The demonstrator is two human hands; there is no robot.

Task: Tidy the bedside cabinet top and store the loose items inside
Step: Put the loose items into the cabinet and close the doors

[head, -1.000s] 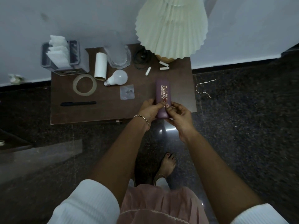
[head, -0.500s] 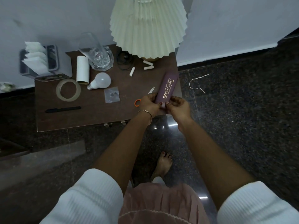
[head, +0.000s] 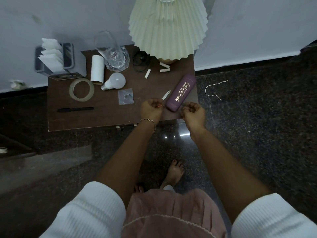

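Note:
The brown bedside cabinet top (head: 106,115) carries the loose items. A purple spectacle case (head: 181,92) lies slanted near its right front corner, free of both hands. Just left of it are small scissors (head: 166,95); only the blades show. My left hand (head: 151,110) is curled over their orange handles and grips them. Beside the case's near end, my right hand (head: 193,113) hovers at the cabinet's front edge with fingers curled and nothing in it.
Also on top are a tape roll (head: 81,89), a bulb (head: 115,81), a white tube (head: 97,69), a drinking glass (head: 112,50), a black pen (head: 75,109), a clear sachet (head: 126,96), white sticks (head: 147,73), a black cable (head: 140,63) and a pleated lamp (head: 169,26). A tissue holder (head: 58,59) stands at the left.
Both hands held the spectacle case; it now lies slanted on the cabinet. The scissors have come into view and my left hand has closed on their handles. My right hand pulled back.

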